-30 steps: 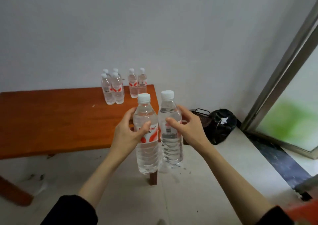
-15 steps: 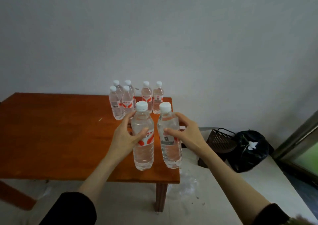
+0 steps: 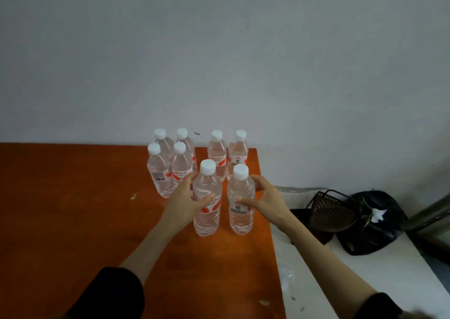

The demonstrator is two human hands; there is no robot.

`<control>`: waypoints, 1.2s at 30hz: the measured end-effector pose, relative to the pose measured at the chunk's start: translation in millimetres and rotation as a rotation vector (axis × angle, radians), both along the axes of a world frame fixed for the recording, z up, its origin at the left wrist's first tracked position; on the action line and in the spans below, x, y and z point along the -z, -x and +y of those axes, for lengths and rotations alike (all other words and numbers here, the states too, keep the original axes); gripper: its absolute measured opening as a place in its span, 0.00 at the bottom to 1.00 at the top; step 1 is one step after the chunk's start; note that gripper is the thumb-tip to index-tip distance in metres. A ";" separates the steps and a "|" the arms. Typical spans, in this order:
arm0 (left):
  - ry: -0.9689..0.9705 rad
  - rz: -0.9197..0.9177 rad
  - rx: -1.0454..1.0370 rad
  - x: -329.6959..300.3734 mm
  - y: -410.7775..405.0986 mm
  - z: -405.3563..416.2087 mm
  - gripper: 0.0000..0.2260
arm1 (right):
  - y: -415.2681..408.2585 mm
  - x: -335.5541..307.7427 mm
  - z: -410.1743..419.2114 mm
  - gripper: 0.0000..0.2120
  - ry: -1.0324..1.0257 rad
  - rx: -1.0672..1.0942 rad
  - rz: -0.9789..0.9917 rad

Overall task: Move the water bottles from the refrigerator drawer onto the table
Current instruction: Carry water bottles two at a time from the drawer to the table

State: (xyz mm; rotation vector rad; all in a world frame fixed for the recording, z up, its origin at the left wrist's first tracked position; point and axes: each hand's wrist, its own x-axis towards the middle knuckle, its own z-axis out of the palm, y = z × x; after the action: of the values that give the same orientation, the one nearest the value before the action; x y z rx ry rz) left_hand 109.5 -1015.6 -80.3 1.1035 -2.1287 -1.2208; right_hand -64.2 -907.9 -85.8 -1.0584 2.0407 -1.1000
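Head view: both bottles [image 3: 207, 203], carried in the air a second ago, now stand near the table's [image 3: 73, 209] right edge. Left hand [image 3: 186, 203] and right hand [image 3: 264, 203] still curl around them, so release seems next.

Clear water bottles [image 3: 207, 204] with white caps and red-and-white labels stand mid-frame on an orange-brown table [image 3: 73, 209]; grey-white wall [image 3: 219, 50] above; black bag [image 3: 375, 223] lower right.
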 end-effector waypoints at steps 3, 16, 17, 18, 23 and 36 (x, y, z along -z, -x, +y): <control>0.008 -0.052 0.047 12.6 16.8 -33.8 0.34 | 11.9 13.5 -29.0 0.30 -0.007 0.031 -0.035; -0.051 -0.033 0.135 49.2 60.1 -93.8 0.30 | 46.8 42.4 -82.8 0.31 -0.048 0.058 -0.049; -0.060 -0.038 0.129 50.1 62.2 -94.9 0.31 | 48.1 44.6 -84.8 0.31 -0.047 0.059 -0.052; -0.062 -0.042 0.126 51.1 64.0 -96.0 0.31 | 49.4 46.6 -87.0 0.31 -0.046 0.059 -0.050; -0.051 -0.067 0.128 54.5 70.3 -99.9 0.31 | 57.1 55.0 -93.9 0.30 -0.042 0.062 -0.090; -0.069 -0.040 0.018 50.1 77.3 -90.7 0.29 | 59.7 57.5 -94.1 0.28 -0.003 0.127 -0.208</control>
State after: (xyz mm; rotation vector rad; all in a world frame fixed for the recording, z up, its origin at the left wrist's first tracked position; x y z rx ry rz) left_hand 32.2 -1106.3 -130.5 1.1499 -2.1447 -1.2998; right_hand -123.8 -1002.0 -143.2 -0.7854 1.9632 -1.2167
